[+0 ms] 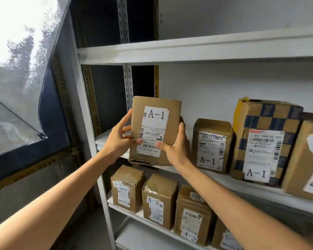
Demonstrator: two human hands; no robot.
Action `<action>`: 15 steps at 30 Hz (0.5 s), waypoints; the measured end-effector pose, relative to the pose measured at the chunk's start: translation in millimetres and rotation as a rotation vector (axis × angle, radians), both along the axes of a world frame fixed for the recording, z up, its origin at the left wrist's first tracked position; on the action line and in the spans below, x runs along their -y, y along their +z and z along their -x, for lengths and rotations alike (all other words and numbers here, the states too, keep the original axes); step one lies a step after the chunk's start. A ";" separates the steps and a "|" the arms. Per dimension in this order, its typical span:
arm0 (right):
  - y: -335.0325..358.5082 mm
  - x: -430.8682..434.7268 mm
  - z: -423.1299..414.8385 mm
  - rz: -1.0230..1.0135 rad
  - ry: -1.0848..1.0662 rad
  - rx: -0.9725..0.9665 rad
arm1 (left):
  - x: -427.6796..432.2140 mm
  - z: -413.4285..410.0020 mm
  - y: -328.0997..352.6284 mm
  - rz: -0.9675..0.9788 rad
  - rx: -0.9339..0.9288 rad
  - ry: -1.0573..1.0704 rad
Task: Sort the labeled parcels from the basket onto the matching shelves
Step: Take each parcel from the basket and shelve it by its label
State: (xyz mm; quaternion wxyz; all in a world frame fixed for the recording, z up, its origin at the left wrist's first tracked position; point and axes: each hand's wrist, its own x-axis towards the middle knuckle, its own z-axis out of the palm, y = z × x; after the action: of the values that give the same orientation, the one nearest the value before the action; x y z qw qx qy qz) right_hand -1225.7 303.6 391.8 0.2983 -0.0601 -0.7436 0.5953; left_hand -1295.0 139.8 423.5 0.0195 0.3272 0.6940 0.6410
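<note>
Parcel (154, 130) marked A-1 stands upright between both hands, its long axis vertical and its label facing the person, at the left end of the shelf (224, 175) that already carries other A-1 boxes. Left hand (118, 139) grips the parcel's left edge, thumb across the lower front near the barcode and fingers reaching up along the side; right hand (176, 147) clamps the right edge, thumb on the front and fingers wrapped behind. Both hands are closed on the parcel, neither spread free. The parcel's bottom edge sits at about the level of the shelf lip, and I cannot tell whether it already rests on the board or hangs just above it. Just right of the right hand stands a smaller A-1 box (212, 145), close to that hand's knuckles, with a checkered box (266, 139) beyond it. Open shelf lies straight behind the parcel, away from the hands, so the move seems to be a push forward and down. The right hand has the tighter side, squeezed between parcel and neighbour; the left has free room toward the post (90, 134). Below the hands, a lower shelf holds A-2 boxes (159, 201), so the label matches this level, not that one.
</note>
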 end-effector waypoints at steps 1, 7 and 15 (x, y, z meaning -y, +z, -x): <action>0.5 0.7 5.9 -0.010 -0.023 -0.007 | -2.3 7.2 -0.4 -0.008 0.003 -0.002; -10.8 -2.9 15.5 -0.028 -0.109 0.034 | -25.2 43.9 -31.1 0.000 0.025 -0.088; -19.7 -15.1 33.1 -0.187 -0.287 0.162 | -54.1 84.0 -51.2 0.061 -0.030 -0.134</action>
State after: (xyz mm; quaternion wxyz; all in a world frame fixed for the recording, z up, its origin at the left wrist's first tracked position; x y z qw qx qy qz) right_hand -1258.8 318.7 372.0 0.3237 -0.1855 -0.8010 0.4683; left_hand -1378.9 193.9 372.2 0.0620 0.3819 0.6899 0.6119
